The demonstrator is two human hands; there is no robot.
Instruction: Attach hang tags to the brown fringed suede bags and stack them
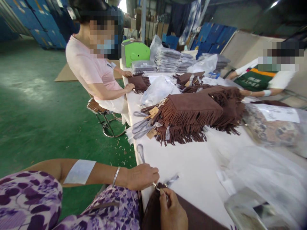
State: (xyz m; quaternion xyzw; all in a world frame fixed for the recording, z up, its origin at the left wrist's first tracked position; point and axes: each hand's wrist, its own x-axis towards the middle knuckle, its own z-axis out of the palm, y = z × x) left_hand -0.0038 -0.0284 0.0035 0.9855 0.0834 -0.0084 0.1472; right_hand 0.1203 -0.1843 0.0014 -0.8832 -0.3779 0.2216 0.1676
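At the near table edge, my left hand (142, 176) is closed, fingers pinched on the metal-clasp end of a wrist strap (140, 152); its grey-wrapped loop sticks out beyond the hand. My right hand (174, 209) is closed too, pinching the upper corner of a brown bag (200, 212) beside a small metal ring. Both hands meet at this corner, where a clear-wrapped piece (173, 180) lies on the table. Whether clasp and ring are joined is too small to tell. Further up lies a pile of brown fringed bags (192, 107) with tan tags and grey-wrapped straps.
The white table (168, 156) carries a clear plastic bag of parts (275, 124) and a plastic-covered container (249, 210) at right. Across the left corner a person in pink (96, 70) handles a fringed bag. Another person (261, 76) reaches in from the right. Packed stacks (168, 60) stand behind.
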